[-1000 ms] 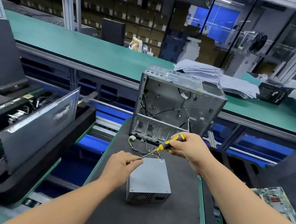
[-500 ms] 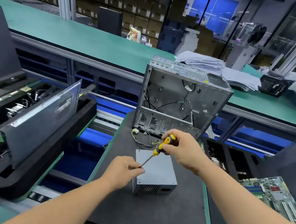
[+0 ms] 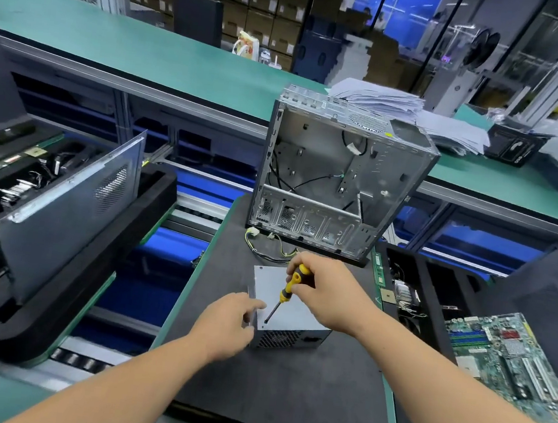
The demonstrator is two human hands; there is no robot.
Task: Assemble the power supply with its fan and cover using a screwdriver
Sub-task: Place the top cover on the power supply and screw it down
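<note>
While the right hand (image 3: 327,294) is gripping the yellow-and-black screwdriver (image 3: 288,286) in curled fingers, its tip, raised clear half a second ago, is now pressing on the lid of the power supply (image 3: 288,319) near the front-left corner, so a cover screw is probably being driven. The left hand (image 3: 229,326), which was pinching the shaft, is now steadying the unit's left edge with loosely extended fingers. The supply is lying on the dark-matted desk (image 3: 304,386), in front of the open computer case (image 3: 336,176), with a motherboard (image 3: 510,359) lying to the right and green conveyor benches running behind.
</note>
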